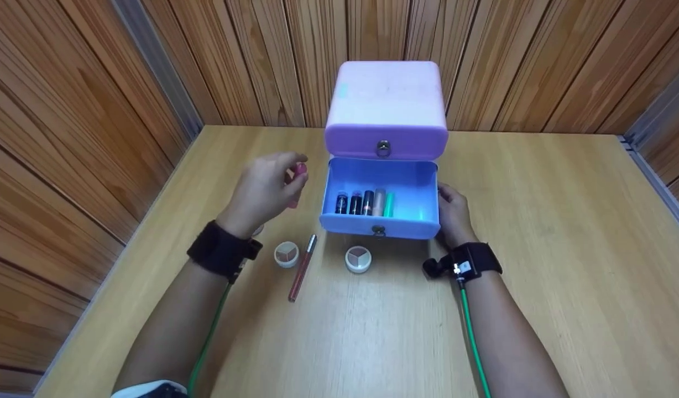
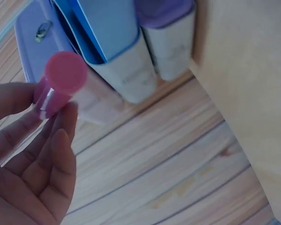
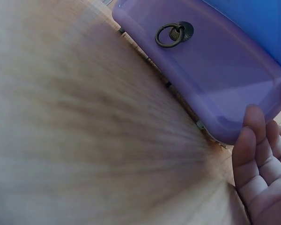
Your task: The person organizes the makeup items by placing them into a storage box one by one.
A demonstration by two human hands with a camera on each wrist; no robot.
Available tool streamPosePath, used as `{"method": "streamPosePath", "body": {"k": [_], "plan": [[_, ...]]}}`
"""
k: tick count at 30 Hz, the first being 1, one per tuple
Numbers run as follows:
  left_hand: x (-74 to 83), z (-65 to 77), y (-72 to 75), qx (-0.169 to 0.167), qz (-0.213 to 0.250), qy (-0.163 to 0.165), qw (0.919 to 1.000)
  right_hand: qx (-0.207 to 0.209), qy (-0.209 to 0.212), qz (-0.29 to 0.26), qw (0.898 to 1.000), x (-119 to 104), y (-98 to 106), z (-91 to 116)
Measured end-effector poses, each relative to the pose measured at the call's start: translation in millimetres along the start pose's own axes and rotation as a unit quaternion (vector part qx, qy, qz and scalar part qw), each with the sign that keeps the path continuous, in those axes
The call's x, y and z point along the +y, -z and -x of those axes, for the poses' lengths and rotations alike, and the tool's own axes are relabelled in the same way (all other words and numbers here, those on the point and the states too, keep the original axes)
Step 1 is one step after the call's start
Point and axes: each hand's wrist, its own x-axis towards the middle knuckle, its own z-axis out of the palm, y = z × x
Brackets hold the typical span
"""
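My left hand pinches a short pink cosmetic tube between thumb and fingers, left of a small drawer organizer. The tube's round end faces the camera in the left wrist view. The organizer's blue drawer is pulled out and holds several upright lipstick-like tubes, dark, grey and green. My right hand is at the organizer's right side; in the right wrist view its fingers lie by the corner of the purple bottom drawer, fairly straight.
Before the organizer lie a slim reddish lip gloss tube and two round three-shade pots, one on the left and one nearer the middle. Another pale round item is partly hidden by the left wrist. Wood-panel walls border the table.
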Motion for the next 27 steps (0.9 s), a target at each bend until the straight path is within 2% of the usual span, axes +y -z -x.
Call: {"method": "streamPosePath", "body": {"k": [8, 12, 17, 23, 27], "plan": [[24.0, -24.4, -15.4, 0.020, 0.069, -0.049, 0.9962, 0.010, 0.007, -0.008, 1.000, 1.2, -1.8, -1.1], [39.8, -38.9, -24.2, 0.012, 0.100, -0.073, 0.9922, 0.015, 0.011, -0.010, 1.000, 1.0, -0.6, -1.1], [55.1, -50.4, -36.9, -0.013, 0.137, -0.079, 0.9873, 0.010, 0.007, -0.009, 1.000, 2.4, -4.1, -2.5], [70.2, -65.3, -51.7, -0.022, 0.132, -0.092, 0.9867, 0.008, 0.009, -0.015, 1.000, 0.6, -5.7, -6.4], [79.0, -71.7, -63.2, -0.037, 0.122, -0.087, 0.9880, 0.006, 0.008, -0.026, 1.000, -0.3, -6.4, -8.9]]}}
